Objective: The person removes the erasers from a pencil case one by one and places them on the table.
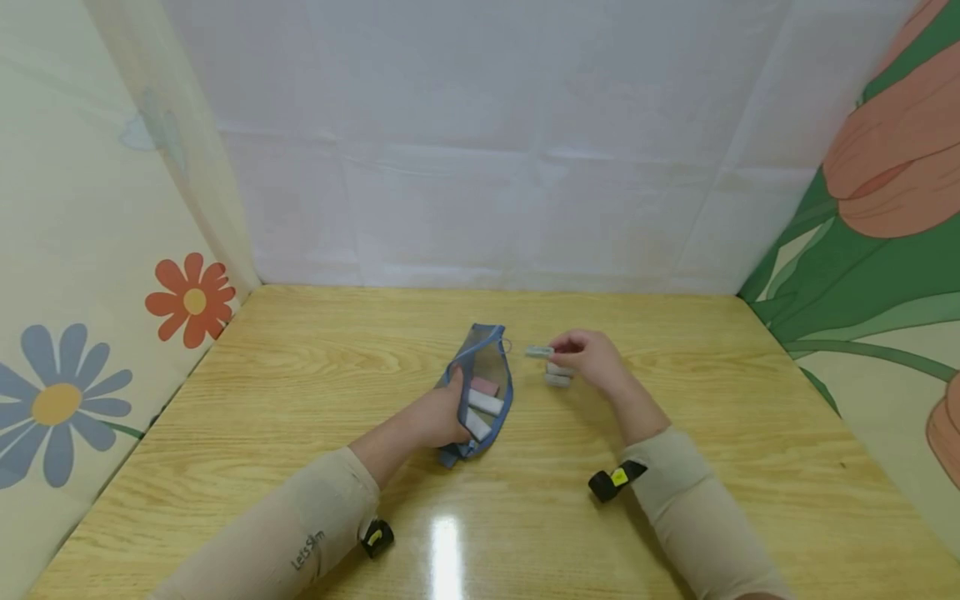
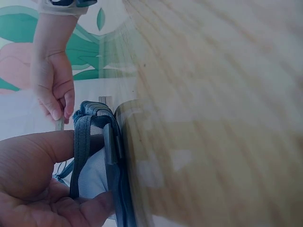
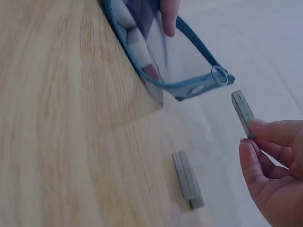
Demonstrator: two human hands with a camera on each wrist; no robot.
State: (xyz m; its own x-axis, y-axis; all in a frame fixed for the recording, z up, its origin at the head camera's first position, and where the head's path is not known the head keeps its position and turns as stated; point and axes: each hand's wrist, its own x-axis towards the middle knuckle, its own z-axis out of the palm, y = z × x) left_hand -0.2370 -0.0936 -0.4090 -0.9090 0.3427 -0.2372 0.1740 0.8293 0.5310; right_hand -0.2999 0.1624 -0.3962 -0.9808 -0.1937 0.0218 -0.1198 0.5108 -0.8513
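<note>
My left hand grips the side of a blue-edged mesh zip pouch, whose mouth gapes toward the right. Inside the pouch lie white blocks and a pink block. To the right of the pouch, my right hand pinches a small grey-green rectangular block by one end between thumb and fingers, raised above the table. Below that hand, two similar grey blocks rest together on the table. In the left wrist view the strap and edge of the pouch hide its contents.
The wood-grain table extends around the pouch and blocks. A white cloth hangs behind it, and flower-printed cloths stand at the sides. A ring pull hangs at one end of the pouch's zip.
</note>
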